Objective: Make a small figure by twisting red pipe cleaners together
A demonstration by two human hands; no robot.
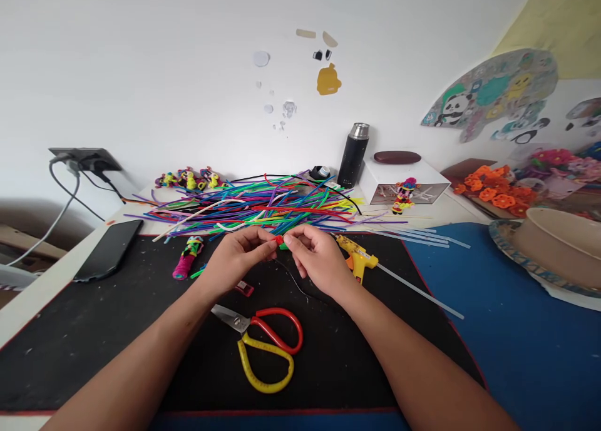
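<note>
The black mat with a red edge (347, 368) is the largest thing on the table, partly covered by both forearms and cut off at the lower left. Across its far side lies a loose heap of thin, fuzzy stems in many colours (277, 199), the lower ones buried under the upper. At the right, a round cream object with a patterned blue-and-tan rim (549, 237) leaves the frame; what it is cannot be told. The steel scissors with one red and one yellow handle (241, 323) lie nearer the person, the blade tip ending against the left forearm's outline. The bare left hand (243, 253) and bare right hand (320, 256) pinch, between thumbs and fingers, a tiny red piece with some green below it (279, 239). It sits above the mat's far part; the fingertips cover much of it, so its shape is unclear. Behind the right hand, a yellow plastic glue gun (362, 259) is partly hidden. Smallest, a dark red object (245, 288) shows just beside the left wrist, partly hidden.
</note>
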